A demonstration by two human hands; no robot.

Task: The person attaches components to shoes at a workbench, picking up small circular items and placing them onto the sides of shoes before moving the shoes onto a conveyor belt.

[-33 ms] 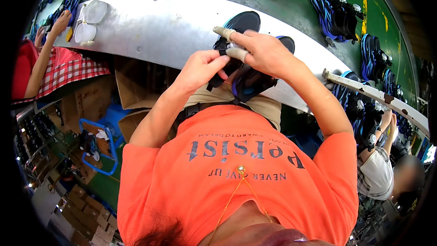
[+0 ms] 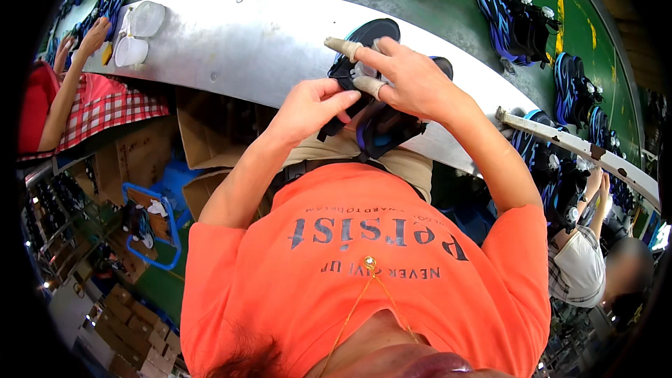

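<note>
A black and blue shoe (image 2: 378,30) rests at the near edge of the metal table, partly covered by my hands. My left hand (image 2: 308,108) is closed, thumb against fingers, on the black upper at the shoe's ankle opening. Over the same shoe is my right hand (image 2: 416,84), with beige covers on two fingers. Its fingers are stretched apart around a clear round dial (image 2: 364,70) and do not look closed on it. Beneath my right wrist lies a second matching shoe (image 2: 374,141), which overhangs the table edge.
The curved metal table (image 2: 266,35) carries two clear plastic cups (image 2: 131,50) at left. Beyond it, a green surface (image 2: 518,80) holds several similar shoes (image 2: 514,21). A worn white rail (image 2: 581,147) crosses at right. Co-workers' arms (image 2: 66,87) show at left and right. Open cardboard boxes (image 2: 203,133) stand below.
My right hand's covered fingers have spread and lifted slightly, showing more of the clear dial. My left hand stays at the same place on the shoe.
</note>
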